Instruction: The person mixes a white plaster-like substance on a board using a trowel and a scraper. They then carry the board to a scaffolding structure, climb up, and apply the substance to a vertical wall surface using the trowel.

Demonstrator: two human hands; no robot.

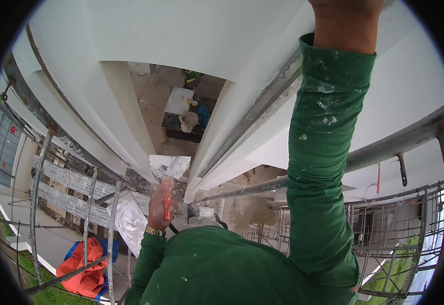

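Green-sleeved right arm raised, right hand [345, 6] cut off at frame edge, grip untellable; left hand [160, 206] closed round red-handled trowel [170, 175], plaster-smeared blade just above knuckles against smooth white wall [191, 35]; plastering seemingly well advanced.

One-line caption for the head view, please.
On scaffolding, left hand grips a red-handled trowel beside a white wall.

Red-handled trowel [169, 179], paint-flecked green sleeve [323, 152]

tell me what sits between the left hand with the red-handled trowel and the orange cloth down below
In the head view, a white plaster-smeared board and scaffold bars lie between the left hand, gripping the red-handled trowel, and the orange cloth.
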